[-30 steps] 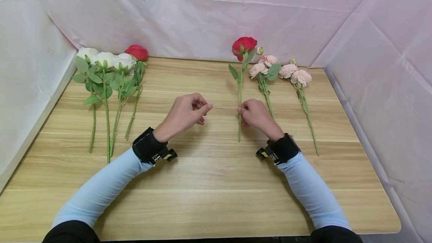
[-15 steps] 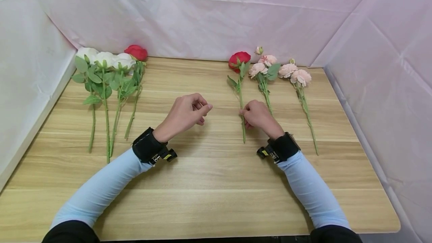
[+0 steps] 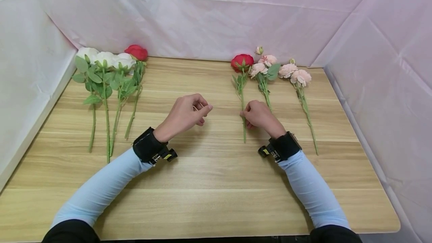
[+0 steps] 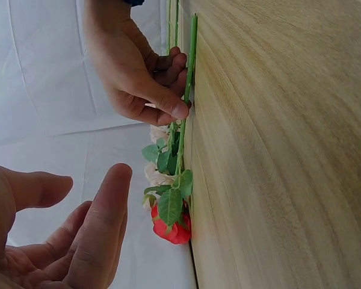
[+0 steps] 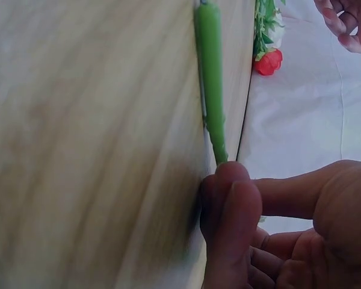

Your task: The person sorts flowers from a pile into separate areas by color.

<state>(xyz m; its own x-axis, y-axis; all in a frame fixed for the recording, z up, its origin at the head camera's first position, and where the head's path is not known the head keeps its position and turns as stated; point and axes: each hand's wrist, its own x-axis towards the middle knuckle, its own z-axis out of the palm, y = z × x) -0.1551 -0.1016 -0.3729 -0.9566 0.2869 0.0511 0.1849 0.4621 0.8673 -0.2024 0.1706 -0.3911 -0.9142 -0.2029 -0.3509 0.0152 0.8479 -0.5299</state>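
Note:
My right hand pinches the green stem of a red rose between thumb and fingertips, low on the stem. The rose lies along the table with its bloom at the back edge, close beside the pink flowers. In the right wrist view the stem runs out past the fingertips. My left hand hovers over the middle of the table, fingers loosely bent and holding nothing; the left wrist view shows a gap between its thumb and index finger.
Right of the held rose lie two pink flower sprays. Several white roses and another red rose lie at the back left of the wooden table. White cloth walls enclose the back and sides.
The right hand has lowered the red rose's bloom toward the table's back edge, and the stem has shifted slightly right. The left hand has stayed still.

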